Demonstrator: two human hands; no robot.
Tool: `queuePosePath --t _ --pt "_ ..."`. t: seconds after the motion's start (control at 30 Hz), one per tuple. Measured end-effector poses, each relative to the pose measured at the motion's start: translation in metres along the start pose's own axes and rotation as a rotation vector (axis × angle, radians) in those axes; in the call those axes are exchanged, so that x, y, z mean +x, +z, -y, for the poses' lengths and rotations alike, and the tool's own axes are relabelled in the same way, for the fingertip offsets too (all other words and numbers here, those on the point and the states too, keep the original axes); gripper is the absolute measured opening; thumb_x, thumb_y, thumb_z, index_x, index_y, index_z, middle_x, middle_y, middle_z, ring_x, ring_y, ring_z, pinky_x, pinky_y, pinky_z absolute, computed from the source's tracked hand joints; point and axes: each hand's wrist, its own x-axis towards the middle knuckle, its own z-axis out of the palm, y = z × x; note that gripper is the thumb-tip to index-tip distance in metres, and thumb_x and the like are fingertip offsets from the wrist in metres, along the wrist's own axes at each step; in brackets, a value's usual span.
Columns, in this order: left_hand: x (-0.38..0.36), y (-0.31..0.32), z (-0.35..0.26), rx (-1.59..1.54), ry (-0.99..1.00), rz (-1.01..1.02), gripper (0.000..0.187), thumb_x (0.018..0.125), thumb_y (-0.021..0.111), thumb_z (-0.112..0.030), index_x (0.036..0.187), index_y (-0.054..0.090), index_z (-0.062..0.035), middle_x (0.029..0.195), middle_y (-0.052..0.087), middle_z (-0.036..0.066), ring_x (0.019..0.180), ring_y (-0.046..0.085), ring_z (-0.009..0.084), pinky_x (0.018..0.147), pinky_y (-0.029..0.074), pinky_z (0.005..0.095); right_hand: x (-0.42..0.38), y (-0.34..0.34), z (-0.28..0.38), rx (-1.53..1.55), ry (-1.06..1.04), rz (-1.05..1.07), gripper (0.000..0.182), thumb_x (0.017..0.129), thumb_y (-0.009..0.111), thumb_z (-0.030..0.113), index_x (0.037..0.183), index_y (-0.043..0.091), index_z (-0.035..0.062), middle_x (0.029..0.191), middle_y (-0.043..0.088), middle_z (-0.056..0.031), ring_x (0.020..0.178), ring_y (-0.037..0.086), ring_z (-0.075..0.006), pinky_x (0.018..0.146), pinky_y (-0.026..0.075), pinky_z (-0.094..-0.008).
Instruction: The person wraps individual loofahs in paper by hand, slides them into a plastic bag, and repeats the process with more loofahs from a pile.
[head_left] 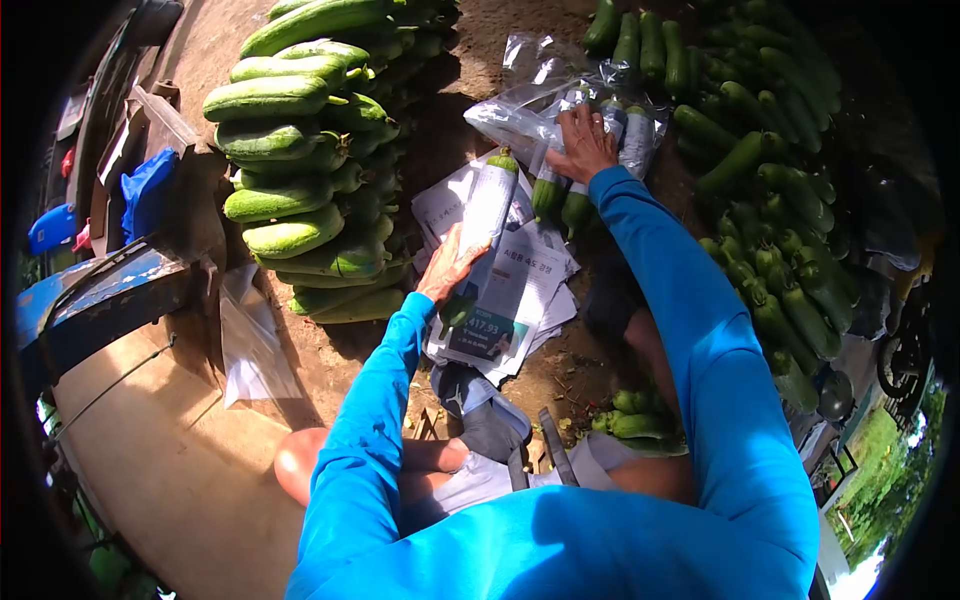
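Observation:
My left hand (451,264) rests on a long green cucumber wrapped in newspaper (491,202), its fingers stretched along the paper. Both ends of that cucumber stick out of the wrap, and it lies on a stack of newspaper sheets (518,276). Farther right, my right hand (583,146) lies with spread fingers over several paper-wrapped cucumbers (636,142) in and beside a clear plastic bag (511,122). Part of the bag and of the wrapped cucumbers is hidden beneath that hand.
A tall pile of unwrapped cucumbers (283,134) stands at the left. More cucumbers (790,262) cover the right side, and a few (640,424) lie near my leg. Empty plastic (250,345) lies at lower left, near a blue metal frame (110,300).

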Motion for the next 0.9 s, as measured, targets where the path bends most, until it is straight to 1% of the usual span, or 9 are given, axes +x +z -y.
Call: queuePosePath --t 0.13,0.23,0.33,0.47,0.6,0.67,0.7,0.73,0.9 --pt "0.042 0.014 -0.005 0.191 0.039 -0.083 0.077 0.093 0.058 -0.057 0.139 0.045 0.0039 0.126 0.059 0.025 0.115 0.058 0.0333 0.098 0.043 0.0391 0.026 0.027 -0.018 0.065 -0.043 0.028 0.04 0.075 0.068 0.035 0.101 0.06 0.0064 0.112 0.056 -0.0162 0.108 0.057 -0.0388 0.087 0.05 -0.0553" --pt "0.079 0.013 -0.042 0.171 -0.172 0.124 0.084 0.091 0.059 -0.061 0.139 0.044 0.0068 0.117 0.063 0.027 0.106 0.062 0.0353 0.096 0.045 0.042 0.03 0.015 -0.015 0.267 -0.001 -0.084 0.036 0.075 0.069 0.034 0.098 0.064 0.007 0.106 0.061 -0.0153 0.1 0.063 -0.0386 0.084 0.053 -0.0527" --pt "0.117 0.022 -0.061 0.185 -0.114 0.035 0.08 0.089 0.057 -0.064 0.134 0.048 0.0018 0.118 0.063 0.03 0.111 0.062 0.0419 0.097 0.046 0.0455 0.023 0.015 -0.016 0.371 -0.149 -0.335 0.032 0.076 0.068 0.026 0.096 0.06 0.0019 0.095 0.06 -0.0172 0.088 0.063 -0.0405 0.076 0.051 -0.0492" --pt "0.184 0.032 -0.051 0.215 0.204 0.0 0.066 0.095 0.052 -0.054 0.134 0.051 -0.0015 0.126 0.062 0.024 0.117 0.06 0.0378 0.096 0.046 0.0444 0.022 0.01 -0.02 0.439 -0.19 -0.22 0.037 0.074 0.072 0.029 0.098 0.062 0.0032 0.105 0.062 -0.017 0.096 0.063 -0.0417 0.084 0.053 -0.0498" --pt "0.236 0.034 -0.038 0.045 0.061 0.094 0.058 0.097 0.047 -0.051 0.137 0.052 -0.0093 0.132 0.059 0.019 0.122 0.056 0.0389 0.099 0.046 0.0438 0.026 0.025 -0.029 0.481 -0.228 -0.245 0.033 0.075 0.071 0.022 0.1 0.061 0.0033 0.105 0.062 -0.0172 0.1 0.061 -0.0406 0.087 0.052 -0.0487" --pt "0.277 0.035 0.027 0.674 0.269 0.126 0.054 0.1 0.041 -0.045 0.132 0.055 -0.0036 0.13 0.058 0.026 0.123 0.055 0.041 0.103 0.043 0.0447 0.019 0.027 -0.029 0.492 -0.244 -0.233 0.033 0.075 0.07 0.021 0.101 0.061 0.0026 0.106 0.062 -0.0175 0.102 0.06 -0.0407 0.088 0.051 -0.0483" --pt "0.207 0.026 -0.068 0.572 0.119 0.021 0.053 0.097 0.043 -0.046 0.13 0.056 -0.0062 0.127 0.061 0.023 0.116 0.059 0.0415 0.099 0.046 0.0471 0.015 0.029 -0.029 0.502 -0.259 -0.222 0.033 0.075 0.07 0.019 0.102 0.06 0.002 0.106 0.061 -0.0177 0.103 0.06 -0.0408 0.089 0.051 -0.0479" --pt "0.194 0.025 -0.085 0.702 0.007 0.034 0.053 0.095 0.046 -0.048 0.129 0.056 -0.0075 0.124 0.064 0.021 0.109 0.063 0.0417 0.093 0.049 0.0493 0.011 0.034 -0.03 0.513 -0.268 -0.224 0.033 0.075 0.07 0.019 0.102 0.06 0.002 0.106 0.061 -0.0177 0.103 0.06 -0.0408 0.089 0.051 -0.0479" --pt "0.166 0.06 -0.067 0.647 0.196 -0.364 0.055 0.084 0.061 -0.045 0.114 0.059 0.002 0.107 0.064 0.026 0.095 0.064 0.0453 0.082 0.054 0.0528 0.016 0.047 -0.028 0.477 -0.201 -0.252 0.038 0.078 0.069 0.024 0.108 0.059 0.0029 0.122 0.059 -0.0164 0.112 0.056 -0.039 0.095 0.047 -0.046"
